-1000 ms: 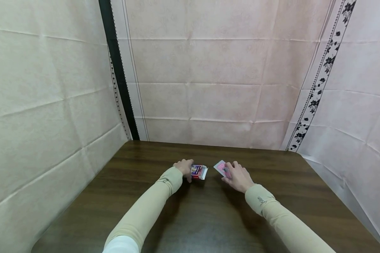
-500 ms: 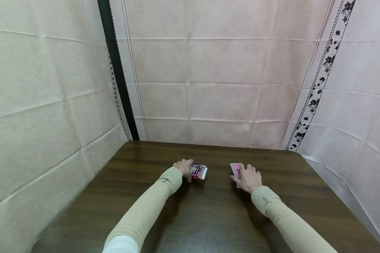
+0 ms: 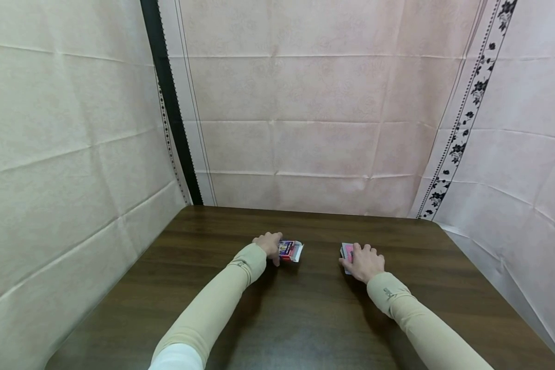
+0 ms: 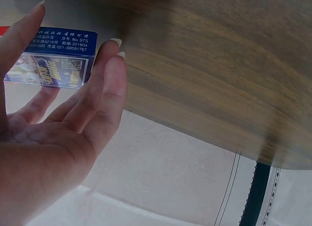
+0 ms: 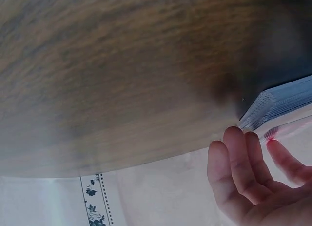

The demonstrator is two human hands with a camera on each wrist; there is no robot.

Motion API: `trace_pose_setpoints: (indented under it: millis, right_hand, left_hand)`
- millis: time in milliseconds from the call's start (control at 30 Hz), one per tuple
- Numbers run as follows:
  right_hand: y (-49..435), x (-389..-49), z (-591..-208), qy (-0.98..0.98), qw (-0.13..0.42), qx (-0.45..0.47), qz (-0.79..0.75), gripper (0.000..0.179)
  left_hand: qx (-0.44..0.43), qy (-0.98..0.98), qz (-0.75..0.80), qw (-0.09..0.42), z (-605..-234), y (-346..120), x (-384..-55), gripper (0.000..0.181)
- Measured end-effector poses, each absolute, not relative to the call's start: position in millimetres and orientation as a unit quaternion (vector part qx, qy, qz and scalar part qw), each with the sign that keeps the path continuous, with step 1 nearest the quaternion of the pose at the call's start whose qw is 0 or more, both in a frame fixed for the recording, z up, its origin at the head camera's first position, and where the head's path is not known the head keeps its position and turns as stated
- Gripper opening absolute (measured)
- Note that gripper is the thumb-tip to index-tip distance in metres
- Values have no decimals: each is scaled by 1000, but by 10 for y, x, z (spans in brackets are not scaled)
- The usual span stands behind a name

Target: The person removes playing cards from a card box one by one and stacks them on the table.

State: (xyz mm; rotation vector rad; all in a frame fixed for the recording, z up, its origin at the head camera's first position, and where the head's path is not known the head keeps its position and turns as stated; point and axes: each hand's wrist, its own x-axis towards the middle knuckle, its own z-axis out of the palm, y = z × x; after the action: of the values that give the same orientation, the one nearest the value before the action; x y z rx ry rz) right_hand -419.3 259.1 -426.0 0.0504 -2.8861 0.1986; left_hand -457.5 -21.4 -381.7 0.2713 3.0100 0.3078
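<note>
My left hand (image 3: 269, 246) grips a blue and red playing-card box (image 3: 287, 248) by its closed end, and the box's white flap stands open toward the right. In the left wrist view the printed box (image 4: 66, 48) lies between thumb and fingers. A deck of playing cards (image 3: 347, 251) with pink backs is under my right hand (image 3: 366, 263), to the right of the box. The right wrist view shows the deck's layered edges (image 5: 282, 101) at the fingertips. Part of the deck is hidden by the hand.
Both hands work over a dark brown wooden table (image 3: 287, 308). Pale cloth (image 3: 324, 128) hangs behind and on both sides, with a dark green strip (image 3: 176, 108) at the left and a floral border (image 3: 462, 128) at the right.
My right hand has moved right, away from the box, carrying the deck, which has turned and now lies lower at the table. The left hand and box have stayed in place.
</note>
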Motion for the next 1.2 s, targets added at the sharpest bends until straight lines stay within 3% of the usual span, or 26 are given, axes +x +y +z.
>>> trace_pose_setpoints:
  millis: [533, 700, 833, 1000, 1200]
  right_hand:
    - [2578, -4202, -4282, -994, 99, 7, 55, 72]
    - [2511, -4173, -4246, -986, 149, 33, 64, 69]
    - [2332, -4109, -4154, -969, 192, 124, 93, 59]
    - [2032, -4036, -4041, -952, 155, 229, 129, 58]
    - [1798, -4020, -4035, -956, 99, 252, 115, 65]
  left_hand:
    - [97, 988, 106, 56, -3791, -210, -4556, 69]
    - [99, 987, 109, 56, -3780, -211, -4520, 69]
    - [100, 988, 109, 51, -3823, -212, -4532, 71]
    - [106, 987, 112, 42, -3824, -197, -4516, 70]
    - [115, 987, 107, 39, -3812, -134, -4499, 67]
